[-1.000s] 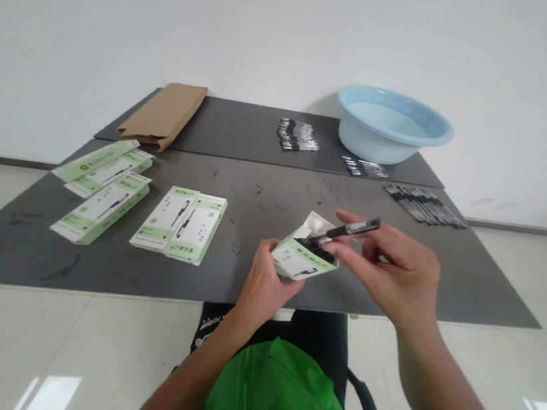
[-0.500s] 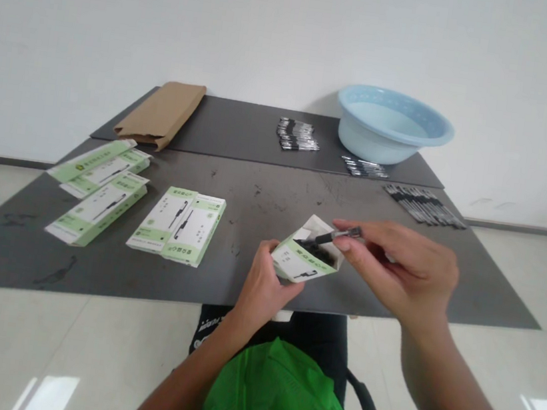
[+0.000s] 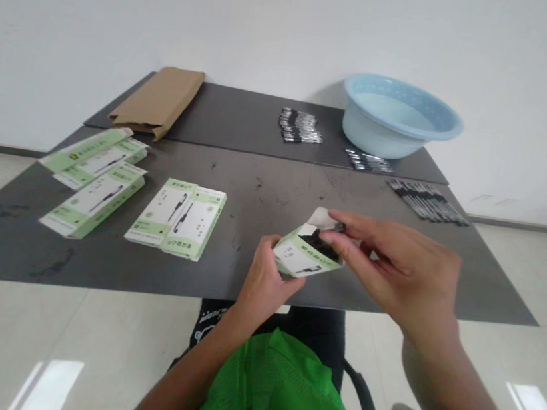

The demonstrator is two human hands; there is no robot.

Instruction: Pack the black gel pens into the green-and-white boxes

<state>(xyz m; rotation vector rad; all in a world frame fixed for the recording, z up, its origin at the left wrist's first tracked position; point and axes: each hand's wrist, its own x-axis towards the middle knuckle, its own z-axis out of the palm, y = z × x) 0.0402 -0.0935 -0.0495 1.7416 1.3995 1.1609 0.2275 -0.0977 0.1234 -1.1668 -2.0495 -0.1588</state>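
My left hand [image 3: 270, 273] is closed around a green and white pen box [image 3: 304, 257], tilted above the table's front edge with its open end facing right. Dark contents show inside the mouth, partly covered by my fingers. At that opening my right hand [image 3: 396, 265] pinches a black pen [image 3: 340, 227] between thumb and fingers; only its end sticks out, and the rest is hidden by the box and fingertips.
Two pen boxes [image 3: 176, 218] lie side by side left of centre, with more boxes [image 3: 95, 198] farther left. A paper bag [image 3: 159, 99] lies behind them. Pens rest in groups [image 3: 300, 126], [image 3: 428, 202] near a blue basin [image 3: 396, 117] at the back right.
My right hand has moved left and slightly up to the box mouth, and the pen has gone deeper into the box. My left hand keeps its hold. The view has tilted down slightly.
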